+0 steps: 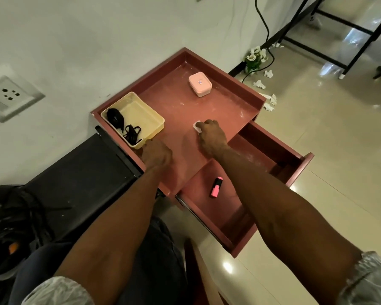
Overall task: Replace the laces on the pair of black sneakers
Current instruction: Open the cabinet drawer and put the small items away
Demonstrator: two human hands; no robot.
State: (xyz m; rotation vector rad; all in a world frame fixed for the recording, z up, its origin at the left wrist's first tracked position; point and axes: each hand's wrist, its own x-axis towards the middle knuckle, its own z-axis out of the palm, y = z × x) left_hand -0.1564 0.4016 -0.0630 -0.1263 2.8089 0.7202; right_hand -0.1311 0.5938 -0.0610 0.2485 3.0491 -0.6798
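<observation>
- At frame centre, on the dusty red cabinet top (224,106): right hand (211,137) curled over a small white wad (197,126), fingers bent and pinching it against the surface. Looks like a wipe or tissue; cannot tell which.
- Left hand (156,154) at the near corner of the cream tray (141,111), centre left. It touches the tray's edge; whether the fingers grip the rim or merely rest there is hidden by the back of the hand.
- Laces (131,132): a black tangle inside the tray, near end. A second black item (116,116) lies at the tray's far end; cannot identify it.
- Sneakers: not in view.
- Judgement: step in hand appears to be cleaning the top before lacing, not lacing itself. Task barely begun.
- To do it well: keep the wad flat under the fingertips, sweep dust toward one edge, away from the open drawer (262,155) at lower right, and steady the tray so the laces do not spill.
- Also present: pink box (200,84) upper centre; pink highlighter (216,187) in the drawer, below centre.
</observation>
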